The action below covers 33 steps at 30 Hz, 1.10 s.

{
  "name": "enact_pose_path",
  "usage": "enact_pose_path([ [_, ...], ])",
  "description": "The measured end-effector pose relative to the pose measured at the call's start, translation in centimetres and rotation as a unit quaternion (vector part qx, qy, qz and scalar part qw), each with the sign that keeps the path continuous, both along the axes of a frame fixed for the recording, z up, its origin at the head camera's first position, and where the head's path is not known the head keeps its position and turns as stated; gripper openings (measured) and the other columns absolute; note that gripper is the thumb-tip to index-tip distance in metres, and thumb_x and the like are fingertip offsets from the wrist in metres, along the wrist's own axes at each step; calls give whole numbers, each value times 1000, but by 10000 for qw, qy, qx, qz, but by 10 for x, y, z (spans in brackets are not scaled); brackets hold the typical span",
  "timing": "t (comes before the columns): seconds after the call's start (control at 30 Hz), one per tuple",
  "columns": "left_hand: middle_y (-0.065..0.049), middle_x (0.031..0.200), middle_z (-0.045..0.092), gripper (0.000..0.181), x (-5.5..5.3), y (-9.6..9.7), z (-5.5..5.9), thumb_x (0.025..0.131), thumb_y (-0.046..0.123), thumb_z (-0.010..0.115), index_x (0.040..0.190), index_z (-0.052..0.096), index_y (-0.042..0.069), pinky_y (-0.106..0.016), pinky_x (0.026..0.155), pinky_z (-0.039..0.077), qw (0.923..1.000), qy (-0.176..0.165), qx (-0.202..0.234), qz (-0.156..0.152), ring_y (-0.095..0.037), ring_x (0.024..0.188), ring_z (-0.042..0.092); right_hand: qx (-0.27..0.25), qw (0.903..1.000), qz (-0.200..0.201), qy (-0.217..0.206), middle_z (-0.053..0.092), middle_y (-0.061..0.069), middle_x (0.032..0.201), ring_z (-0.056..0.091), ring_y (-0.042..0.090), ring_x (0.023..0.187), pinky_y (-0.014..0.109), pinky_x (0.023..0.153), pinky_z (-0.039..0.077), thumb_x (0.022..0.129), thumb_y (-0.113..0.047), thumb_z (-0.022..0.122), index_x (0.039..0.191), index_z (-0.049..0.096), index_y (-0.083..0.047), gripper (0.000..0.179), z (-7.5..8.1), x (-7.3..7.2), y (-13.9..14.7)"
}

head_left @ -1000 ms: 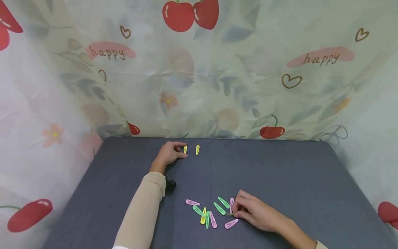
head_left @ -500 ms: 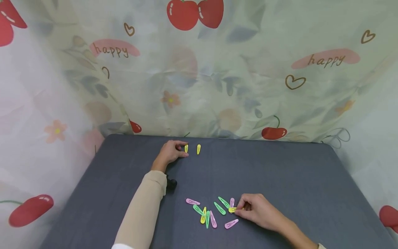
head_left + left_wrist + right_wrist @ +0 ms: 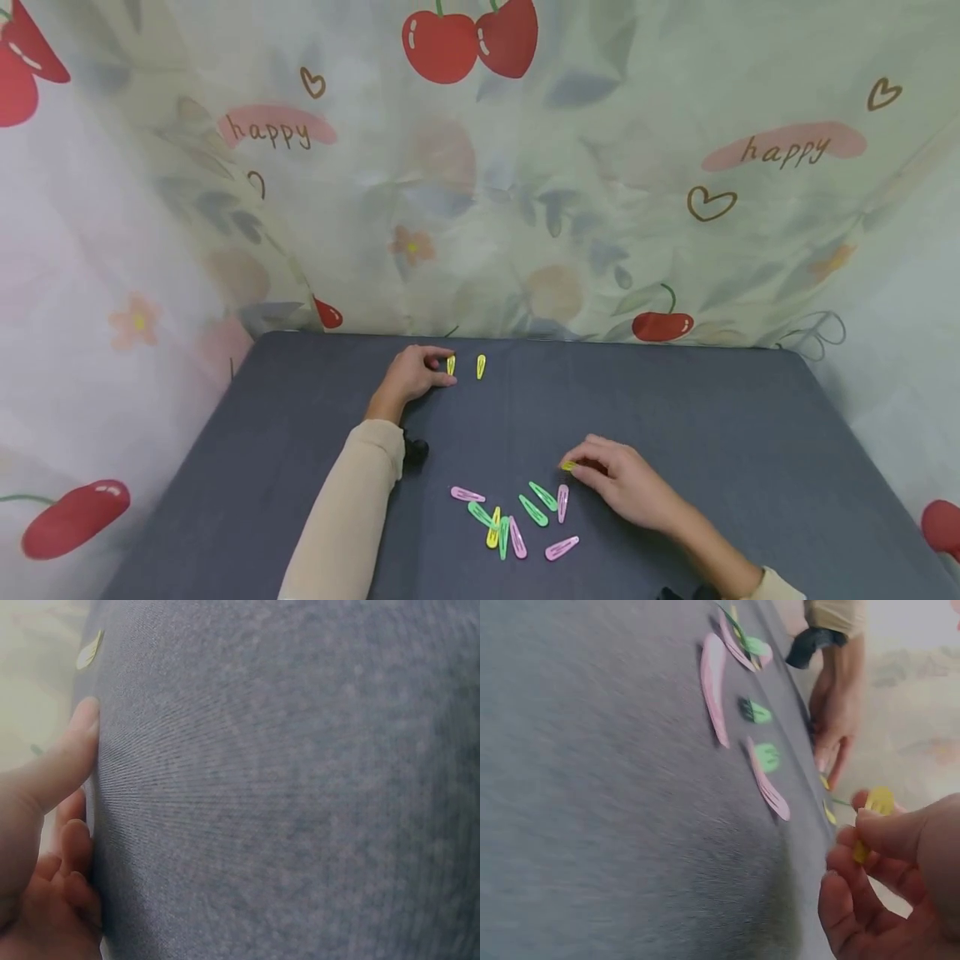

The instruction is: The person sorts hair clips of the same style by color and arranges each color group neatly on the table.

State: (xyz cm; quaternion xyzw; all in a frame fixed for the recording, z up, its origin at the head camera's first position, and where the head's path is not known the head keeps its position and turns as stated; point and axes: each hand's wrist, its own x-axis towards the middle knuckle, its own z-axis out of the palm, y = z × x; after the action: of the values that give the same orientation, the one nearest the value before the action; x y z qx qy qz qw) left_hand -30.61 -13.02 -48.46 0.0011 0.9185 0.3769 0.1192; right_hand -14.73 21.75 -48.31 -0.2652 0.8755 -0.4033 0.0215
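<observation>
"Yellow, the hair clip [image 3: 568, 466] pinched in the right hand [image 3: 626, 483]?"

"Yes, beyond the scattered pink, green and yellow clips [image 3: 517, 537]."

"And the left hand [image 3: 412, 372]?"

"Thumb and forefinger bracketed another yellow clip [image 3: 451, 365] near the bench's [image 3: 660, 400] far edge; I couldn't tell whether they gripped it. A third yellow clip [image 3: 481, 367] lay just beside."

"Behind hung cherry-printed cloth [image 3: 495, 225]."

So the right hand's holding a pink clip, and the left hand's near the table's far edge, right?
Not pink: the right wrist view shows a yellow clip in the right hand. The left hand is near the table's far edge.
</observation>
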Motion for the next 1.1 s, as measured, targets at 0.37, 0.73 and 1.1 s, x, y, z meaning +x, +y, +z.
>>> enact_pose_path([
  [0.37,-6,119,63,54,-2,-1,-6,85,28,84,136,67,29,-43,98,45,10000,13,-29,-24,-25,108,55,-115,9927,-1196,39,68,-5,80,59,4,64,23,60,50,93,-19,75,105,78,-13,13,9,-43,-18],
  [0.73,-7,121,63,53,-1,-1,-6,85,27,84,136,67,29,-45,100,46,10000,35,-36,39,-26,111,56,-383,9854,-1618,-360,77,4,83,69,15,66,27,61,54,94,-19,74,108,75,-9,17,1,-100,-57],
  [1.1,-7,118,62,53,-2,0,-6,86,28,84,136,67,29,-43,96,45,10000,50,-13,-32,-25,107,55,-233,9779,-2009,-526,77,3,83,69,11,67,29,62,53,95,-21,73,106,75,-15,13,-8,-140,-84],
])
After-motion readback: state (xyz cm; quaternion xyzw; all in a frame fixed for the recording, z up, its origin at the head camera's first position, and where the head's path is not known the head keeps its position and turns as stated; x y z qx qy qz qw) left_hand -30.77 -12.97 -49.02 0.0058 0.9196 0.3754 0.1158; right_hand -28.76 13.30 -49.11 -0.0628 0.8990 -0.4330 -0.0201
